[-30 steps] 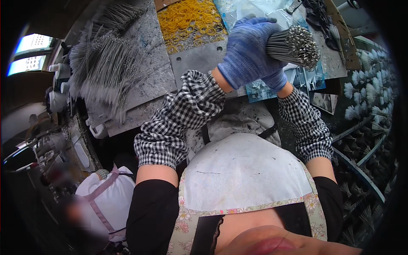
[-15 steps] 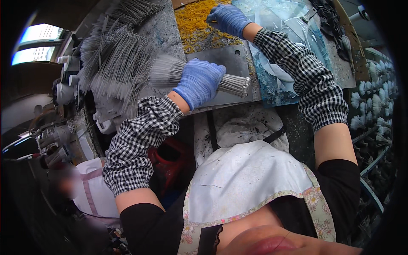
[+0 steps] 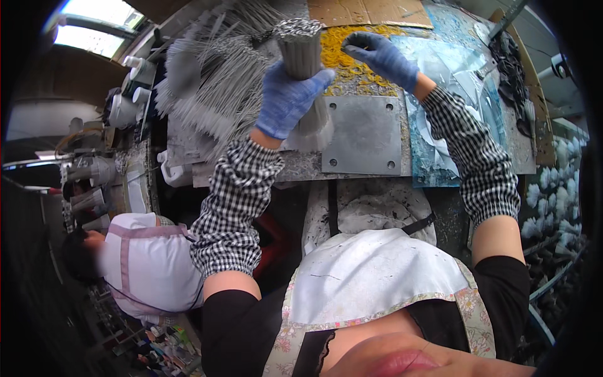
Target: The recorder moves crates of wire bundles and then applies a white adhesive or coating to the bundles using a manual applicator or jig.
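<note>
My left hand (image 3: 286, 103), in a blue knit glove, is closed round a bundle of thin wire brushes (image 3: 300, 58). The bundle stands upright, its looped metal ends on top and its pale bristles below my hand beside a square grey metal plate (image 3: 362, 135). Over the right part of a heap of yellow rubber bands (image 3: 342, 60) is my right hand (image 3: 383, 60), gloved the same way. Its thumb and fingers are drawn together in a pinch; what is between them, if anything, is too small to tell. Many more loose wire brushes (image 3: 213, 81) lie piled to the left.
Bluish clear sheets (image 3: 433, 60) cover the bench at right, with black strips (image 3: 512, 81) hanging beyond them. Cardboard (image 3: 377, 12) lies at the back. Tufted white brushes (image 3: 549, 207) stand at far right. A person in a white-and-pink apron (image 3: 147, 264) is at lower left.
My left hand has turned the brush bundle from lying sideways to upright, wire ends up. My right hand has its fingers curled into a pinch near the rubber bands. The view has shifted.
</note>
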`<state>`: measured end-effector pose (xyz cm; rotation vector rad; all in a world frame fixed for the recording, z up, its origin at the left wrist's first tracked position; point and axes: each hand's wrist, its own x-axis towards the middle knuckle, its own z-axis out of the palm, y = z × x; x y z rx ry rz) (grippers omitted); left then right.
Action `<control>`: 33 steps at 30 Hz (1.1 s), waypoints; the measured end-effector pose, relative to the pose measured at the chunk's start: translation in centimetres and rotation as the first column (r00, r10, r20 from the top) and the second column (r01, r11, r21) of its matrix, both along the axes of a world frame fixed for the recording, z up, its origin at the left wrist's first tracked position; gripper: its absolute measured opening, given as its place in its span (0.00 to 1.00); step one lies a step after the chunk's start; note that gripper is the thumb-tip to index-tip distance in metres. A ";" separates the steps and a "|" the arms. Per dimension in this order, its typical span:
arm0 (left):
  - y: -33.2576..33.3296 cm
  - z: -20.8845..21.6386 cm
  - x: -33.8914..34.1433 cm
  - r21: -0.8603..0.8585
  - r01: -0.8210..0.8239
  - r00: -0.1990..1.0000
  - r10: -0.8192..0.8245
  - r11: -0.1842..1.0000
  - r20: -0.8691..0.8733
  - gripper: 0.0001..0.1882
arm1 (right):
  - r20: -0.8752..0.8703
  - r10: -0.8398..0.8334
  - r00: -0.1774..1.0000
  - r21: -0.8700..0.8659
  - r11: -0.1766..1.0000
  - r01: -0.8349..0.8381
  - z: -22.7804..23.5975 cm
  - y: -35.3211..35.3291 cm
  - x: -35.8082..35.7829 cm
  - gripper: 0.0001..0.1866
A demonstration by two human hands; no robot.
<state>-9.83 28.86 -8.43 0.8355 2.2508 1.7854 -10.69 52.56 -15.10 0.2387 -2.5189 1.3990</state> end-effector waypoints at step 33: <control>-0.7 0.4 4.1 0.015 0.210 0.947 -0.200 0.978 -0.253 0.12 | -0.040 0.322 0.946 -0.698 0.668 -0.257 9.3 -2.7 7.5 0.40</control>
